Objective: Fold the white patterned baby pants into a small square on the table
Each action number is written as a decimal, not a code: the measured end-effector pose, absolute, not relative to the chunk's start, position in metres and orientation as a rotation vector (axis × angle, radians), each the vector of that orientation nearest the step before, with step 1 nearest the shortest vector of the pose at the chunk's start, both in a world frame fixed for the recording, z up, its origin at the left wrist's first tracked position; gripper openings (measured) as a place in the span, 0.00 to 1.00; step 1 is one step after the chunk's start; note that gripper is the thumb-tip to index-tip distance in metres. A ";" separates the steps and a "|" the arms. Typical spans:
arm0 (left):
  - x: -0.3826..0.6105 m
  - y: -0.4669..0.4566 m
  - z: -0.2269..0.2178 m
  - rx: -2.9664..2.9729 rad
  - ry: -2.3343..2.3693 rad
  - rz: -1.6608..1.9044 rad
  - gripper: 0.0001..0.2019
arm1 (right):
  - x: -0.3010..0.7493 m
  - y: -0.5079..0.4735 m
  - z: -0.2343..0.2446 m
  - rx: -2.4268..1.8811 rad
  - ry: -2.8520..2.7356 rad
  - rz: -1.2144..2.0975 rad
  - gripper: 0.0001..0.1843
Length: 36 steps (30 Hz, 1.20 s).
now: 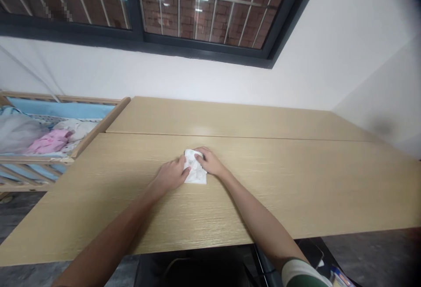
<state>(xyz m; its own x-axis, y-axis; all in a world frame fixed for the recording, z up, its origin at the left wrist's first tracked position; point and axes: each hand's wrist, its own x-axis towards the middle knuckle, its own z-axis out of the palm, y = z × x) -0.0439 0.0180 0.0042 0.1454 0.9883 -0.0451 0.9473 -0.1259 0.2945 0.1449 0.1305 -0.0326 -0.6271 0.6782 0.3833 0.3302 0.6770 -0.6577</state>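
Note:
A small white tissue (196, 173) with a faint grey mark lies near the middle of the wooden table (289, 181). My left hand (171, 173) grips its left edge, thumb bent over the top and fingers partly hidden. On the other side, my right hand (209, 161) holds the upper right corner, with the thumb pressed on the tissue. Both hands are closed and rest low over the tabletop. The lower edge of the tissue hangs free of the fingers, towards me.
At the left stands a wooden crib (108, 122) with blue padding and a pink cloth (51, 141) inside. A dark-framed window (204, 49) with bars is in the wall beyond. Below the table's front edge are dark objects and a grey floor (378, 252).

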 end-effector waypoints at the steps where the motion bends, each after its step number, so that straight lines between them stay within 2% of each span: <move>1: -0.044 0.018 0.004 2.170 1.888 0.234 0.18 | 0.145 0.131 -0.033 -0.772 -2.262 0.723 0.14; 29: -0.043 0.019 0.005 2.146 1.904 0.215 0.17 | 0.145 0.132 -0.038 -0.769 -2.246 0.723 0.14; 36: -0.044 0.021 -0.001 2.144 1.899 0.249 0.16 | 0.144 0.131 -0.037 -0.929 -2.133 0.567 0.09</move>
<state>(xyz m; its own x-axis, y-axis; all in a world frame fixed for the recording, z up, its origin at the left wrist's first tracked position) -0.0441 0.0206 -0.0007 0.1278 0.9907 -0.0471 0.9450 -0.1072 0.3091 0.1442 0.1314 -0.0372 -0.4725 0.7603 0.4456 0.4384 0.6415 -0.6296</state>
